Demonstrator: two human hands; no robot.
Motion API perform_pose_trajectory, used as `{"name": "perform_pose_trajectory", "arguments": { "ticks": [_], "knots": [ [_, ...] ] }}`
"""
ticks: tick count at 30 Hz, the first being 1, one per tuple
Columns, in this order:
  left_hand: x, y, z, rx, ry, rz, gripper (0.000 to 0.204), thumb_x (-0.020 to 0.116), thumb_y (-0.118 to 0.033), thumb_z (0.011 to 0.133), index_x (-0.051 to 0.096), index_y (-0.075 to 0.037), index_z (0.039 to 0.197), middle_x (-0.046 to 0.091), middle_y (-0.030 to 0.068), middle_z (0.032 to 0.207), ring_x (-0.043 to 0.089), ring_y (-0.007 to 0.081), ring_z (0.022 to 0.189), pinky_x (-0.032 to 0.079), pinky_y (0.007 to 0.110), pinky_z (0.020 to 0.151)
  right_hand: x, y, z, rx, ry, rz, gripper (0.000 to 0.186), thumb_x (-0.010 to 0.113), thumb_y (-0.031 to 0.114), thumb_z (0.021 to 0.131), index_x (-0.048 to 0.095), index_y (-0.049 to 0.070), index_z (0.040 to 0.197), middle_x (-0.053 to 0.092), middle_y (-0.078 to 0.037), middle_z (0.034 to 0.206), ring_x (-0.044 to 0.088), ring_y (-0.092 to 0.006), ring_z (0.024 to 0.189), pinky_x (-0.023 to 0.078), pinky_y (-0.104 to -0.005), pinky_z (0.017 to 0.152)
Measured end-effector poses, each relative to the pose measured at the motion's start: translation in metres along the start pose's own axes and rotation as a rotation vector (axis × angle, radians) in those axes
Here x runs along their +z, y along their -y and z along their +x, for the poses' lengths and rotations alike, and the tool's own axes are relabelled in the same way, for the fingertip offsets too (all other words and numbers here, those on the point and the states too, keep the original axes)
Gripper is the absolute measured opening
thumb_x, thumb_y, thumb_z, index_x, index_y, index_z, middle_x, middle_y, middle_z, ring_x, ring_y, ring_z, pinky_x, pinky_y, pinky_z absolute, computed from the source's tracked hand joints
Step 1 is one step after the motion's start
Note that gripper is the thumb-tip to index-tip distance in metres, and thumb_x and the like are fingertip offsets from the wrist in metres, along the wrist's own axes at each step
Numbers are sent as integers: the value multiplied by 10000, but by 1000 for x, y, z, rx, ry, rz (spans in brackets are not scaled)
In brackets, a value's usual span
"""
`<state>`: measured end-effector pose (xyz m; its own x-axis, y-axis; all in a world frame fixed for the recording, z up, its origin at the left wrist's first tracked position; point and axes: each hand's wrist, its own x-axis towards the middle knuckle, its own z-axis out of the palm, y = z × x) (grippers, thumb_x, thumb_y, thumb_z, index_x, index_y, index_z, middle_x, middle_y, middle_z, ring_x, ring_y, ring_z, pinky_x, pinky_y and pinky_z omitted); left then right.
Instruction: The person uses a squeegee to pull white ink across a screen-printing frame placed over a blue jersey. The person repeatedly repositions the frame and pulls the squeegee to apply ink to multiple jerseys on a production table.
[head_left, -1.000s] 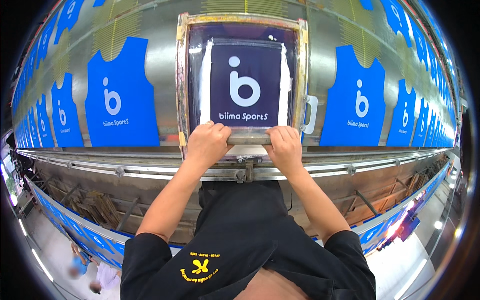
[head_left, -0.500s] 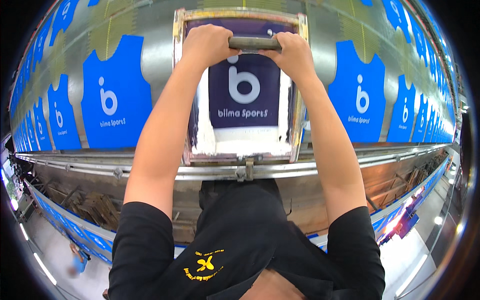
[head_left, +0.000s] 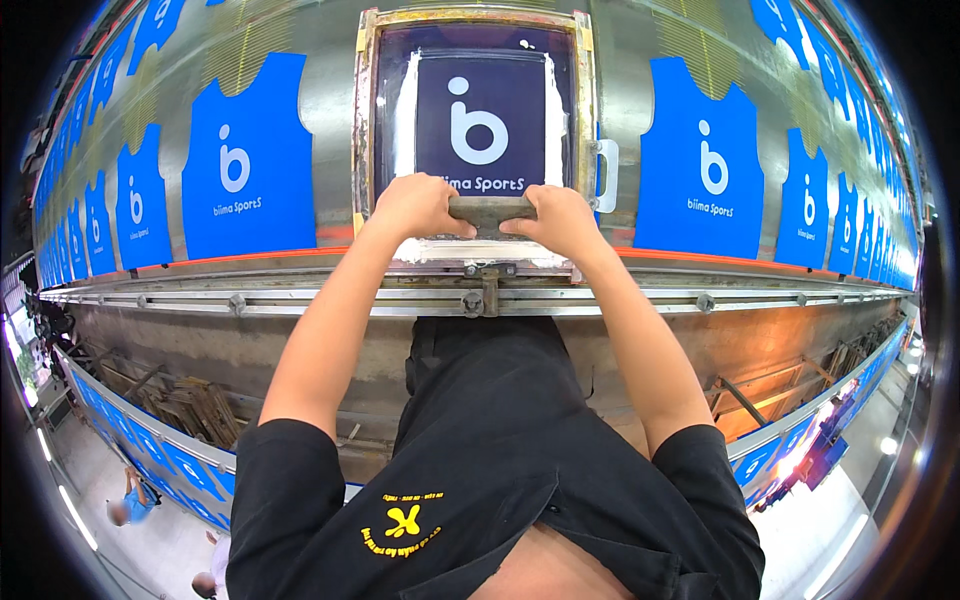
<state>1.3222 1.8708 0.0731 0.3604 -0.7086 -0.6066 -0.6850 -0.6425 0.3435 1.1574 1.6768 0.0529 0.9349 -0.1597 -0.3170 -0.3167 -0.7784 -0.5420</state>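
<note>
A screen-printing frame point(head_left: 366, 130) lies on the long table straight in front of me. Its dark mesh point(head_left: 435, 120) carries a light round-letter design with lettering under it. White ink point(head_left: 556, 110) lines the sides of the mesh and lies along its near end. Across the near part of the mesh sits a squeegee point(head_left: 489, 212), covering the lower edge of the lettering. My left hand point(head_left: 412, 206) grips its left end and my right hand point(head_left: 560, 216) its right end, thumbs toward me. What lies beneath the screen is mostly hidden.
Blue vest-shaped fabric pieces with white prints lie left point(head_left: 205, 150) and right point(head_left: 740, 150) of the frame, several more beyond. A metal rail point(head_left: 620, 300) with clamps runs along the table's near edge. A white handle point(head_left: 609, 175) stands by the frame's right side. Another person point(head_left: 132, 505) is at lower left.
Both hands have drawn the squeegee from the far end of the screen to its near end. The design's upper part now shows uncovered. My grip stays on the squeegee.
</note>
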Motion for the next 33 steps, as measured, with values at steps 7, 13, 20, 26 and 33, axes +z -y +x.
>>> {"name": "perform_pose_trajectory", "arguments": {
  "ticks": [7,13,20,26,33],
  "knots": [
    [-61,5,22,117,217,-165,597,902,-527,684,832,-46,1030,796,173,939,759,333,895,589,428,825,-39,-31,13,144,-128,463,431,800,386,955,752,-37,1024,739,-99,886,682,-154,843,546,-350,769],
    [-133,25,70,198,-123,24,565,812,-585,788,807,-135,1131,795,142,1004,755,353,977,589,472,872,-40,-100,25,503,-722,334,359,719,374,1021,757,37,1139,762,-144,1029,722,-227,990,553,-359,872],
    [-174,55,134,223,-253,110,461,780,-471,865,785,-128,1173,791,114,1050,746,322,1043,578,467,928,-18,-108,30,656,-488,933,363,700,337,1056,696,14,1221,600,2,758,533,-87,588,437,-273,518],
    [-121,59,107,222,-400,-25,389,798,-419,896,770,-158,1184,768,52,1110,705,310,1124,561,462,952,-40,-76,29,635,-539,979,301,690,308,1063,688,47,1213,508,52,679,423,-49,491,322,-246,433],
    [25,24,-38,330,-610,-94,486,884,-277,768,737,-152,1213,738,53,1148,691,311,1071,548,453,911,-51,-65,25,555,-556,1080,292,696,288,1055,657,69,1243,508,45,699,391,-38,486,307,-235,425]
  ]
}}
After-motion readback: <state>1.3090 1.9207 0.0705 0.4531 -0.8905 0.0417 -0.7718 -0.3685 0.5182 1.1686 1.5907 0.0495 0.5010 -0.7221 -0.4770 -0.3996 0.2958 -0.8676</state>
